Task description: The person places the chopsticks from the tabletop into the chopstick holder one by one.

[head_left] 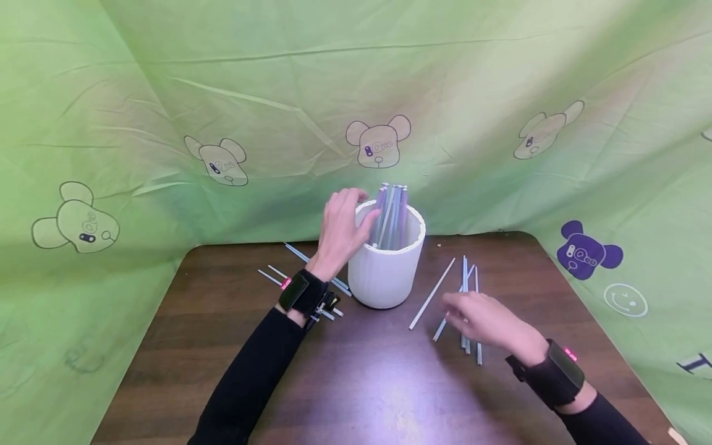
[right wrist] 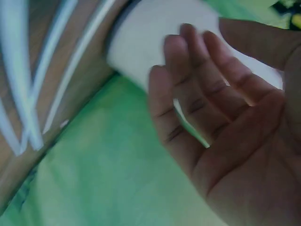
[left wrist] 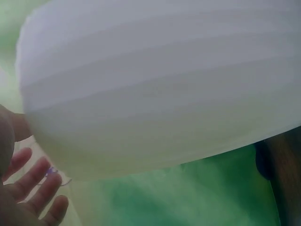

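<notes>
A white ribbed pot [head_left: 384, 278] stands upright on the table, with a bunch of thin pale blue and purplish sticks [head_left: 394, 213] upright inside it. At the pot's left rim is my left hand [head_left: 342, 225], its thumb reaching over the edge. The left wrist view shows that hand's fingers [left wrist: 40, 188] spread beside the pot wall [left wrist: 150, 94]. My right hand [head_left: 484, 318] hovers over several loose pale sticks [head_left: 465, 278] right of the pot. Its palm shows bare in the right wrist view, with loosely bent fingers [right wrist: 188, 94] and nothing in them.
One whitish stick [head_left: 432, 293] lies apart between the pot and the right-hand group. More sticks [head_left: 297, 251] lie left of the pot, partly hidden under my left wrist. A green cloth [head_left: 278, 123] printed with bear heads hangs behind the brown table [head_left: 222, 296].
</notes>
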{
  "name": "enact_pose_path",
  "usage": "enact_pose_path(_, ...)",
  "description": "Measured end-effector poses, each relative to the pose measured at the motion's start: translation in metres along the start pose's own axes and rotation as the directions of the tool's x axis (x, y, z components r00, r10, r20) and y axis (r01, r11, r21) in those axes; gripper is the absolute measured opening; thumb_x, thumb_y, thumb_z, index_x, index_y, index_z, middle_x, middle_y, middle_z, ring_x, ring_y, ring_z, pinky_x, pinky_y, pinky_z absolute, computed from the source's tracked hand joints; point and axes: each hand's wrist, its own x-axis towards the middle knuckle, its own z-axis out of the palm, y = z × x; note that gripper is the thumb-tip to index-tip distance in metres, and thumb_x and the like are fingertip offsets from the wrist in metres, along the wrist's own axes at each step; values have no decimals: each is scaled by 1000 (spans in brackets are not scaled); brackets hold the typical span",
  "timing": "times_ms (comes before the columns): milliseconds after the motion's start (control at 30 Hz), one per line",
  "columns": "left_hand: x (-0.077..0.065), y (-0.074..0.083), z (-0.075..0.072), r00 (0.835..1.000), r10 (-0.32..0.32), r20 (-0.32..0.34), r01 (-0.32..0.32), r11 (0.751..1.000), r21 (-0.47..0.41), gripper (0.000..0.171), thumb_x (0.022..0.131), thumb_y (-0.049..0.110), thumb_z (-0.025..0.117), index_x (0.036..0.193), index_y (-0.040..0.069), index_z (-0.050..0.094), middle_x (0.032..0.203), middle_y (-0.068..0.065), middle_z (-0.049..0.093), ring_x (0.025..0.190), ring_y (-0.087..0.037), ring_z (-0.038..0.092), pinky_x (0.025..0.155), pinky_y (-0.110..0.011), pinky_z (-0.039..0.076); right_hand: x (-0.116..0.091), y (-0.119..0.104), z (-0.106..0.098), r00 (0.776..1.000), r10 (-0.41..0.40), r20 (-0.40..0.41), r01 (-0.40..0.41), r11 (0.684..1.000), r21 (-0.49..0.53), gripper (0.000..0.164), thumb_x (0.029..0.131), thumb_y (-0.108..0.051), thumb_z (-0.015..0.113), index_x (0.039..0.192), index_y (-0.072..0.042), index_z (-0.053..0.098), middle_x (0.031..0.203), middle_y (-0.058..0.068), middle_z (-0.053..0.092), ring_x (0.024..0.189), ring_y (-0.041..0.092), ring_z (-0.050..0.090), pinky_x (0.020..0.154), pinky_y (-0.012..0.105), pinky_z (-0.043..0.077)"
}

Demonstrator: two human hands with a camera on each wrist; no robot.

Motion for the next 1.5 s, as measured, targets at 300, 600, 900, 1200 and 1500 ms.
enact_pose_path(300,-54,20,-11,939,223,-261,-239,970,-32,12,92,12,68,98,1,65,91,-13,70,86,-26,63,79,-37,51,-21,32,21,986,88,144,-64,985,-161,40,70,15,64,82,-22,68,69,-6,56,64,11,49,56,24,43)
enact_pose_path(600,-125,48,-3,877,448,-174,-457,889,-13,8,87,12,72,92,7,68,90,-3,68,81,-16,61,74,-27,48,-16,46,35,991,-122,47,130,935,-330,37,70,10,78,86,-22,69,82,-3,51,64,9,48,55,28,48)
enact_pose_path(900,-158,61,2,825,560,-75,-561,828,13,10,85,13,73,94,11,69,93,2,66,84,-13,61,75,-25,47,-15,51,41,980,-201,-2,188,917,-351,36,68,9,78,79,-23,65,79,-4,55,63,12,54,53,27,46)
enact_pose_path(1200,-186,71,5,795,603,60,-604,797,-8,9,88,18,71,96,15,69,92,6,67,82,-8,59,73,-20,44,-12,47,28,941,-319,-115,251,883,-397,44,60,13,73,89,-20,67,82,-5,61,74,13,60,55,29,50)
enact_pose_path(1500,-198,75,8,808,581,101,-581,813,-26,10,88,19,71,98,16,69,91,8,66,83,-6,58,73,-18,42,-7,19,-25,867,-411,-283,303,884,-357,41,67,11,67,101,-13,68,94,1,65,83,18,64,68,36,57)
